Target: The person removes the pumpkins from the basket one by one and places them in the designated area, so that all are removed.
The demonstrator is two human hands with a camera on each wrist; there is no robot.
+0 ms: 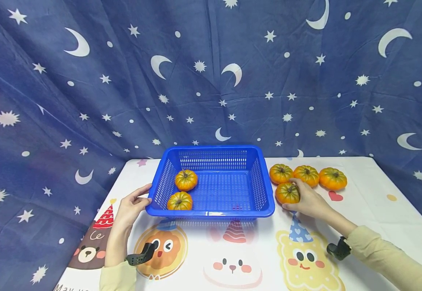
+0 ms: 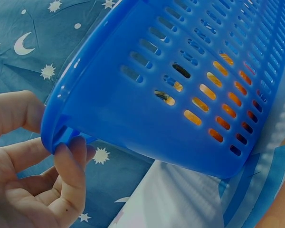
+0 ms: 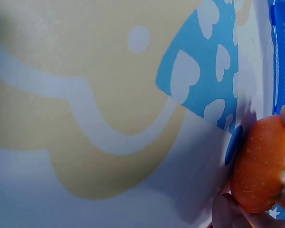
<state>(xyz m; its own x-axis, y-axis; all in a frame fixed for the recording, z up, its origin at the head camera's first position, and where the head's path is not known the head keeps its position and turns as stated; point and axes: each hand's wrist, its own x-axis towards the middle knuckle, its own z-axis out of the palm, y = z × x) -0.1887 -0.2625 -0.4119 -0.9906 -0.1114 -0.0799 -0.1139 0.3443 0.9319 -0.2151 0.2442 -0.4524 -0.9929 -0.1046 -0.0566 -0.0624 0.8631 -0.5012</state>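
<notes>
A blue plastic basket [image 1: 214, 213] stands on the table with two small orange pumpkins, one [image 1: 186, 180] behind the other [image 1: 180, 201], at its left side. My left hand [image 1: 131, 205] pinches the basket's left rim, and the left wrist view shows the fingers [image 2: 70, 175] curled about that rim. Right of the basket, my right hand [image 1: 310, 200] grips a small pumpkin [image 1: 287, 193] between thumb and fingers. In the right wrist view this pumpkin [image 3: 261, 166] is close to the tabletop; whether it touches the cloth I cannot tell.
Behind the right hand several pumpkins form a row: one on the left [image 1: 281, 173], one in the middle [image 1: 307, 175], one on the right [image 1: 332, 178]. A white cartoon-print tablecloth [image 1: 371, 194] covers the table. A blue star-and-moon curtain [image 1: 211, 81] hangs behind.
</notes>
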